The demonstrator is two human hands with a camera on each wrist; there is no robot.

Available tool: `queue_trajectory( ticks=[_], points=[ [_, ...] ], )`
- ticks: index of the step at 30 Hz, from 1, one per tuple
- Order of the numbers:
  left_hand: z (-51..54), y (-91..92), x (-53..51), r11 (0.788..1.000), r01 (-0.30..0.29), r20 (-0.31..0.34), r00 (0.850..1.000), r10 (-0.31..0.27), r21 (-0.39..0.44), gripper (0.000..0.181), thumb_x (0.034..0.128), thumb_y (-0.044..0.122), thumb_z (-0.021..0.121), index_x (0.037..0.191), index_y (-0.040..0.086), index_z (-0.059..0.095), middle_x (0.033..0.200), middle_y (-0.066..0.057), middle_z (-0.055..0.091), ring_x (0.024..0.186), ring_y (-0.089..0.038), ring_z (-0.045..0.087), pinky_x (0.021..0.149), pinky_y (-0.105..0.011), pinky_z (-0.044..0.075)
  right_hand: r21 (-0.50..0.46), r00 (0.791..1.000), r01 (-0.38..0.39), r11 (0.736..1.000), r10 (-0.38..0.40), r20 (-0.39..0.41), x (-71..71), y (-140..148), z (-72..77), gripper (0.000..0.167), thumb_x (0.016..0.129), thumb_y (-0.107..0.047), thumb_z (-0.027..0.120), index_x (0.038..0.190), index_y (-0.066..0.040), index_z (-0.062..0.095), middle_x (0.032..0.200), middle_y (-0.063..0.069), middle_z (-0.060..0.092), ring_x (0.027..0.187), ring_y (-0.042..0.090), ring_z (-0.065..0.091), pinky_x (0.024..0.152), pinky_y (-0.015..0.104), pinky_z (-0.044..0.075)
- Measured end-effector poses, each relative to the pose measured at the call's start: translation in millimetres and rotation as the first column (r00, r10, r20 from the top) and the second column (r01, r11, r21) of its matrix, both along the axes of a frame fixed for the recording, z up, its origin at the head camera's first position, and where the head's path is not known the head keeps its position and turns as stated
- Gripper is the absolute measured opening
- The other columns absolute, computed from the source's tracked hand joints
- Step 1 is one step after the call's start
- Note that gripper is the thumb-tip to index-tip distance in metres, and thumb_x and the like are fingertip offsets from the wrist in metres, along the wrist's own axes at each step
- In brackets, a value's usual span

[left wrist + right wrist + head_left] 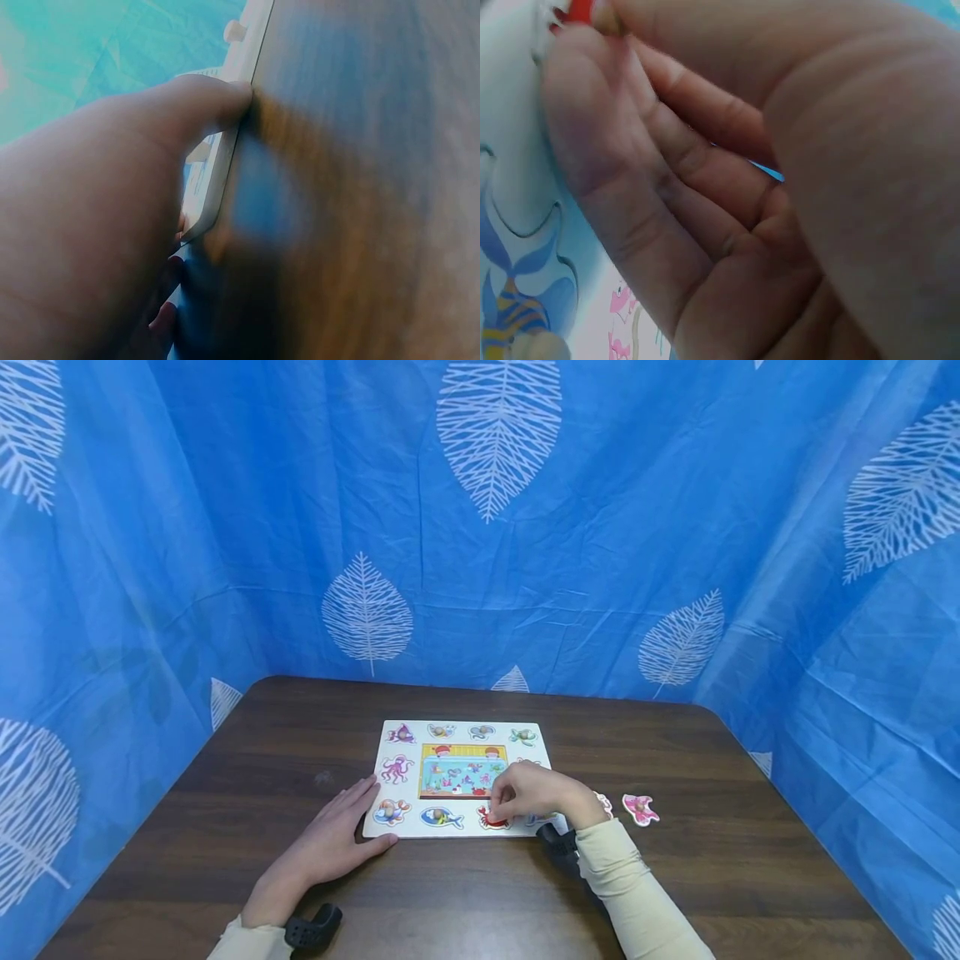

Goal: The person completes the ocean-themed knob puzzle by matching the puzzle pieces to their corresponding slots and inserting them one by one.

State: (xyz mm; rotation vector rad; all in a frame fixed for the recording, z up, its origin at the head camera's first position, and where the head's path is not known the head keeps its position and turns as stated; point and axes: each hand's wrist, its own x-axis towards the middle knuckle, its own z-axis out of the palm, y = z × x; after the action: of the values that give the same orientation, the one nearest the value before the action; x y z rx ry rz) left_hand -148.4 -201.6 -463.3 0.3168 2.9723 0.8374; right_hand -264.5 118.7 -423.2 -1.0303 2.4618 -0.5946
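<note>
A white wooden knob puzzle board [470,832] with sea-animal pieces lies on the table. My right hand [536,789] is over its lower right part, pinching the small wooden knob [609,21] of a red crab piece [491,821] between thumb and forefinger. The crab is at its outline; whether it sits flush is hidden by the fingers. My left hand [330,837] rests at the board's lower left corner, fingers extended along the left side and thumb on the front edge. In the left wrist view the thumb [217,101] touches the board's rim [217,176].
Right of the board, a pink starfish-like piece [640,810] lies on the dark wooden table [480,893]. Another piece [603,802] is partly hidden behind the right wrist. Blue leaf-patterned curtains [480,560] stand around the table's back and sides.
</note>
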Motion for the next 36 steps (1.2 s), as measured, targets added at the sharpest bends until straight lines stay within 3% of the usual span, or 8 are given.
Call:
queue_trajectory(
  ticks=[14, 23, 29, 36],
  points=[
    [-1.4, 0.4, -0.8, 1.000, 0.006, -0.007, 1.000, -0.006, -0.004, 0.092, 0.0917, 0.052, 0.074, 0.157, -0.003, 0.038, 0.165, -0.022, 0.033, 0.152, -0.044, 0.031, 0.123, -0.060, 0.028, -0.021, 0.999, 0.024, 1.000, -0.023, 0.048, 0.6, 1, -2.4, 0.016, 0.091, -0.021, 0.081, 0.076, -0.021, 0.073, 0.063, -0.011, 0.065, 0.057, 0.002, 0.053, 0.054, 0.021, 0.043],
    [-2.7, -0.4, 0.2, 1.000, -0.004, -0.002, 1.000, 0.004, -0.001, 0.093, 0.0914, 0.052, 0.074, 0.157, -0.003, 0.038, 0.165, -0.022, 0.033, 0.152, -0.045, 0.031, 0.122, -0.061, 0.028, 0.007, 0.999, 0.024, 1.000, -0.024, 0.043, -0.9, 2, 1.7, 0.011, 0.090, -0.024, 0.082, 0.082, -0.022, 0.074, 0.072, -0.012, 0.066, 0.065, 0.005, 0.056, 0.060, 0.024, 0.046],
    [-2.9, -0.6, 0.7, 1.000, -0.006, 0.007, 1.000, 0.006, -0.001, 0.093, 0.0917, 0.053, 0.073, 0.157, -0.003, 0.037, 0.165, -0.023, 0.032, 0.152, -0.044, 0.030, 0.123, -0.060, 0.027, 0.005, 0.997, 0.056, 0.998, -0.056, 0.059, -4.8, 14, 7.2, 0.006, 0.089, -0.023, 0.082, 0.093, -0.021, 0.078, 0.084, -0.012, 0.070, 0.076, 0.009, 0.062, 0.069, 0.028, 0.052],
    [-1.4, 0.0, -0.1, 1.000, -0.001, 0.004, 1.000, 0.001, -0.005, 0.093, 0.0916, 0.052, 0.074, 0.157, -0.004, 0.037, 0.165, -0.023, 0.032, 0.152, -0.044, 0.030, 0.123, -0.060, 0.027, -0.011, 0.994, 0.105, 0.994, -0.105, 0.013, -12.3, 41, 15.8, 0.008, 0.089, -0.020, 0.082, 0.096, -0.018, 0.078, 0.086, -0.010, 0.070, 0.079, 0.010, 0.062, 0.075, 0.028, 0.054]
  ],
)
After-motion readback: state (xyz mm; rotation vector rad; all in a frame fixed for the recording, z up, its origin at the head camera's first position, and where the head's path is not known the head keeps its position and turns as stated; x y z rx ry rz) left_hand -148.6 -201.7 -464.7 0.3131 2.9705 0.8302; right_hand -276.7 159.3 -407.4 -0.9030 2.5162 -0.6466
